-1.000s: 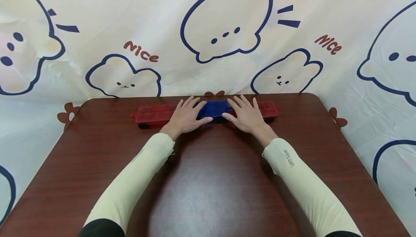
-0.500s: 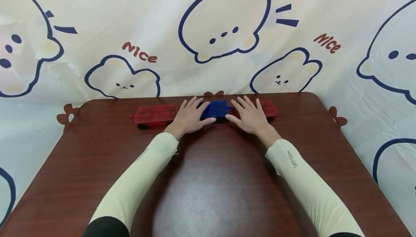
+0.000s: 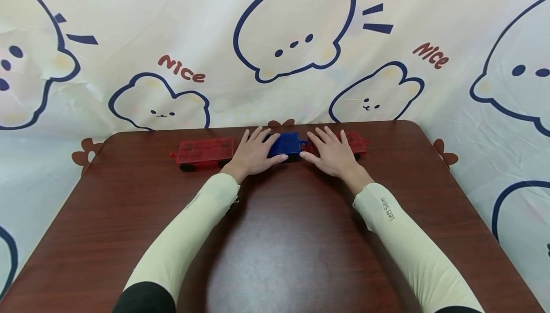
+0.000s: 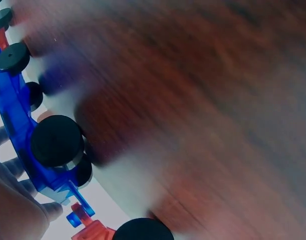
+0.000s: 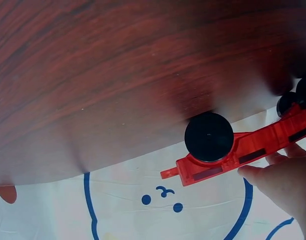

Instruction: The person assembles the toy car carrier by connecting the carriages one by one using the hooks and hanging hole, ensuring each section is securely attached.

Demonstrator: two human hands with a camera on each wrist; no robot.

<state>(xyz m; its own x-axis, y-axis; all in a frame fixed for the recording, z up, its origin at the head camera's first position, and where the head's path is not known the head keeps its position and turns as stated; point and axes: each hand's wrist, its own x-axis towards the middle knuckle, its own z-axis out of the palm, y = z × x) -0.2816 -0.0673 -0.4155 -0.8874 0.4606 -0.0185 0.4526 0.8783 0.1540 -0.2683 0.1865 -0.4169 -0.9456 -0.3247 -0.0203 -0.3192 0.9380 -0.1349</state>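
Three toy train cars with black wheels stand in a line: a red car at left, a blue car in the middle, and a second red car at right. Fingers spread, my left hand lies over the blue car's left end, hiding its link to the left red car. My right hand rests spread over the right red car and hides its middle. In the left wrist view, fingertips show behind the blue car. A blue bar and red hook meet at one end there.
A dark brown wooden table bears the cars close to its far edge. Behind it hangs a pale cloth backdrop printed with blue-lined cartoon animals. Cream sleeves cover both forearms.
Both hands have slid a little to the right along the cars, showing more of the left red car. The cars themselves look almost unmoved; the whole view has drifted slightly.
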